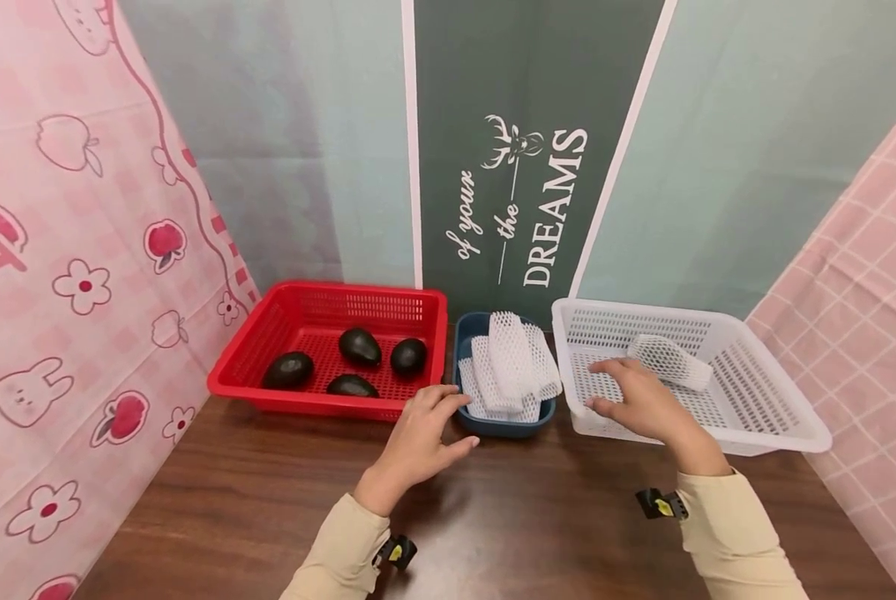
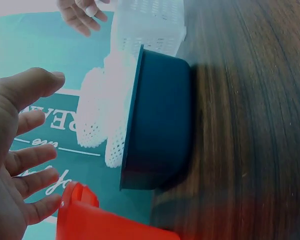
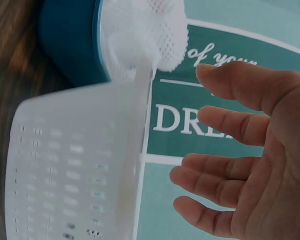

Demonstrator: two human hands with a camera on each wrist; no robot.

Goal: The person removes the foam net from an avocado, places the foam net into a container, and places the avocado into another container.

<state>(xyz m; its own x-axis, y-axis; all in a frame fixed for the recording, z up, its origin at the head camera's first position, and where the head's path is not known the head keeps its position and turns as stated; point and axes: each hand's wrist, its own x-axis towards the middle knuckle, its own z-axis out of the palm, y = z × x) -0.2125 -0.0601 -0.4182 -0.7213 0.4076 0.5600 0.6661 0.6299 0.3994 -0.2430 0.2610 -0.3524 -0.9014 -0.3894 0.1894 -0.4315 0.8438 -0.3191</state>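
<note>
My left hand (image 1: 422,439) hovers by the near left corner of a blue bin (image 1: 503,429), its fingers spread and holding nothing. White foam net sleeves (image 1: 509,358) are piled in that bin. Over the near left part of a white basket (image 1: 773,429) is my right hand (image 1: 638,400), fingers loosely apart and nothing held. Inside the white basket lies a net-covered dark fruit (image 1: 668,362), apparently an avocado. Several bare avocados (image 1: 359,346) lie in a red basket (image 1: 327,404) on the left. The left wrist view shows the left palm (image 2: 5,165) beside the blue bin.
The three containers stand in a row on a brown wooden table (image 1: 267,500), against a green cloth backdrop (image 1: 267,167) with white lettering. Pink printed cloth (image 1: 80,350) borders the left side, and pink checked cloth (image 1: 883,400) the right.
</note>
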